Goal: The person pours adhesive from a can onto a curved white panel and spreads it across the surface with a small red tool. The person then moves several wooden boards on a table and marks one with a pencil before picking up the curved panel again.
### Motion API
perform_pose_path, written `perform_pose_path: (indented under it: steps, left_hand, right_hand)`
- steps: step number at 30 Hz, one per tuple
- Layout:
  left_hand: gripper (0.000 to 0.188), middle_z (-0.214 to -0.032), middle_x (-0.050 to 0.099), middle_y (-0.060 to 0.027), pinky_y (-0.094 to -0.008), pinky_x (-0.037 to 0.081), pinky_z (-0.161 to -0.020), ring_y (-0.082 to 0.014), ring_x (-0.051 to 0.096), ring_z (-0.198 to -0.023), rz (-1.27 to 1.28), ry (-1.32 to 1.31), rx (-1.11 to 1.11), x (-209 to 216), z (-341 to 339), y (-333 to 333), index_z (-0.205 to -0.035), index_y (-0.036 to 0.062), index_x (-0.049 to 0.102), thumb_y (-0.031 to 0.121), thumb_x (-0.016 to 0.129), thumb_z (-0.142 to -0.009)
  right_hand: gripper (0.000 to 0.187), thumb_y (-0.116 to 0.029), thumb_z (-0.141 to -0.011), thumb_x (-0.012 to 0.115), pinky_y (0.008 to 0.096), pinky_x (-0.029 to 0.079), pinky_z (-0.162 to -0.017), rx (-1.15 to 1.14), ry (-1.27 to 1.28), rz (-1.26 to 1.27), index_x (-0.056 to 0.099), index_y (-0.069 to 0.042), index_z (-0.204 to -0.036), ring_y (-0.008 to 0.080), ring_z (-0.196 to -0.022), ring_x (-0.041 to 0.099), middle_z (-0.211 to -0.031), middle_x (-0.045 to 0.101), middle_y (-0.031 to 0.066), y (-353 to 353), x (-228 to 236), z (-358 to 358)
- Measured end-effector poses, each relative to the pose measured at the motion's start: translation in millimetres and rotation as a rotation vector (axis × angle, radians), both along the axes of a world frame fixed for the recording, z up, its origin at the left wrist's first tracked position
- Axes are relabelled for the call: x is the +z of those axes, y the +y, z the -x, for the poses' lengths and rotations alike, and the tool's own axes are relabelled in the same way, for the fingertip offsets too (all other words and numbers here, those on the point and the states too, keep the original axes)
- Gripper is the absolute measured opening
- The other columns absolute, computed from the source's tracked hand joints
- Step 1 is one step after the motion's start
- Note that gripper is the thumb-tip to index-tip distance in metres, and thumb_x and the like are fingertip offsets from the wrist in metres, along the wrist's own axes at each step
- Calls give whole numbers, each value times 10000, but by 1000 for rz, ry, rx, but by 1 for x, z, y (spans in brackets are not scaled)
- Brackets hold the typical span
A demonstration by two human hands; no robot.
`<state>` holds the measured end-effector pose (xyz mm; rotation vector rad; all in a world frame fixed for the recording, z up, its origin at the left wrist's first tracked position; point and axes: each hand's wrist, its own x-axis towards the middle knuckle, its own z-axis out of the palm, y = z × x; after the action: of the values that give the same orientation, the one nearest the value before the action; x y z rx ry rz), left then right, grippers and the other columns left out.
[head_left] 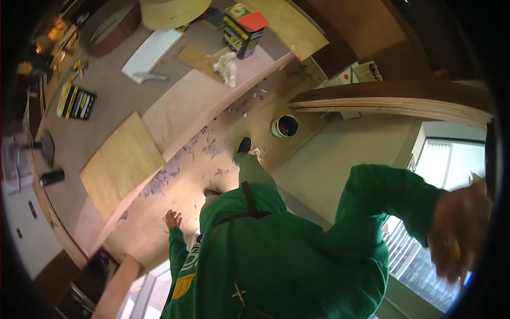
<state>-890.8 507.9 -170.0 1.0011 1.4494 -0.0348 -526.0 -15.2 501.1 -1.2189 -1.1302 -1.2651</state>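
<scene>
Standing beside the tabletop (106,114), looking straight down past a green hoodie (276,255). Left hand (172,218) hanging low and released, fingers spread, touching nothing, nearest to the tabletop's edge and the panel (122,165). Right hand (459,234) lifting close to the camera and blurring; showing a yellow speck by the fingers, yet giving no way to tell whether grasping or loose. Panel lying flat on the tabletop near its front edge, apart from both hands.

Judging the step: probably best done by keeping both shoes planted clear of the shavings (164,178) and the pot (285,126), and by steadying the raised hand before bringing it toward the panel.

Counting what is showing:
- two hands
- two shoes (244,144), the nearer one half hidden by the hood
- one pale panel
- one round pot on the floor, open and dark red inside
- one black-and-yellow tin (241,34) with a red top
- one crumpled rag (227,66) just beside the tin
- one white board (151,53)
- one black-and-yellow box (76,102)
</scene>
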Motion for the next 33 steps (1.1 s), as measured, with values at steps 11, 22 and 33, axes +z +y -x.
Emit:
perform_pose_path:
  steps: [11, 22, 33]
  left_hand:
    - [390, -1091, 624, -66, -255, 498, -689, -169, 653, -843, -179, -585, -1006, 43, -440, -174, -1233, 63, 521, 320, 580, -946]
    - [336, -983, 675, -103, -335, 505, -777, -182, 629, -846, -246, -686, -1301, 56, -637, -317, -1160, 59, 593, 275, 615, -903]
    - [408, -1043, 654, -140, -359, 483, -860, -238, 615, -950, -165, -706, -1474, 85, -746, -354, -1178, 29, 568, 309, 609, -884]
  right_hand:
    - [90, -86, -957, 549, 248, 527, -682, -207, 1529, -268, 540, 3, -971, 115, -735, 611, -851, 631, 95, -69, -407, -188]
    - [154, -116, -939, 570, 256, 517, -663, -303, 1799, -100, 597, -8, -1045, 116, -713, 621, -861, 635, 65, -100, -500, -206]
    - [158, -17, -883, 554, 258, 472, -732, -513, 1349, 173, 654, 18, -1000, 172, -781, 598, -894, 619, 92, -55, -234, -320]
